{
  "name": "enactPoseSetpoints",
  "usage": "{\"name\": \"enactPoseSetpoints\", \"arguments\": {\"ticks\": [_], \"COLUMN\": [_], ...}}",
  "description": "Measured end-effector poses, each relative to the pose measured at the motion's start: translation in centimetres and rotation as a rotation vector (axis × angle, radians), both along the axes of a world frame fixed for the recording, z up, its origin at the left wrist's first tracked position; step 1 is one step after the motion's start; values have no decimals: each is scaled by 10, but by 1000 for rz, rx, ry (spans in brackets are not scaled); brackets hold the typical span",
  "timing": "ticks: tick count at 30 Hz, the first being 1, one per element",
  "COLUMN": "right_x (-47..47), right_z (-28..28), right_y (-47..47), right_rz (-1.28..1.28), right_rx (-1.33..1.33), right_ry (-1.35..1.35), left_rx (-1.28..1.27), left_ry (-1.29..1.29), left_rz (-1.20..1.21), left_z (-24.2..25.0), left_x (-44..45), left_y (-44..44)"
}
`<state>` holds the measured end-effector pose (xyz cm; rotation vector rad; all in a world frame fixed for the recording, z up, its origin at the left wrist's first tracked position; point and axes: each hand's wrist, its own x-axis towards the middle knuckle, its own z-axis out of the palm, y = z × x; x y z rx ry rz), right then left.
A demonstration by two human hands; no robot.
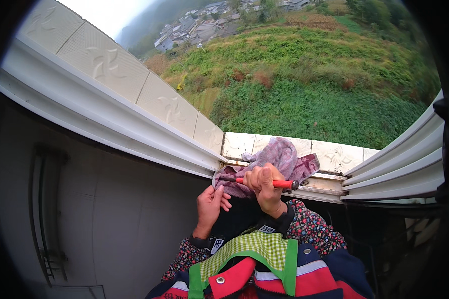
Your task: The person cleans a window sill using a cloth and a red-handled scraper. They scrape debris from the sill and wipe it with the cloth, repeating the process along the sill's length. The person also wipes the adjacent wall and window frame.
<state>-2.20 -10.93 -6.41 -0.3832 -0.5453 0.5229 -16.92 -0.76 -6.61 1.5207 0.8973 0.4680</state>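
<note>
My right hand (265,187) is wrapped around the red handle of a screwdriver-like tool (284,184). Its dark shaft points left over a crumpled pink and purple patterned towel (275,153). The tool's tip lies against the towel, near the left corner of the window track, and is hard to make out. Just below that spot is my left hand (210,205), its thumb and fingertips at the towel's near edge; whether they pinch the cloth is unclear. The towel lies bunched across the white window track (318,183) and onto the tiled outer ledge (239,145).
White window frame profiles rise at left (108,112) and right (400,168). Beyond the tiled ledge the ground drops to a green slope (318,97), with houses farther off. A dark grey panel with a long handle (41,209) stands at lower left.
</note>
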Motion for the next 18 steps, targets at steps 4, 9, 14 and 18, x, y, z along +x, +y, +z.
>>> {"name": "enactPoseSetpoints", "arguments": {"ticks": [4, 9, 14, 18], "right_x": [8, 16, 7, 3], "right_z": [46, 65, 11, -34], "right_y": [22, 47, 57, 61], "right_rz": [29, 55, 0, -12], "right_rx": [162, 234, 42, -161], "right_ry": [11, -29, -121, -96], "left_rx": [228, 465, 395, 334], "left_ry": [-79, -67, 141, 215], "left_rz": [74, 151, 159, 123], "left_z": [49, 71, 18, -37], "left_x": [2, -3, -12, -15], "left_y": [2, 14, 20, 22]}}
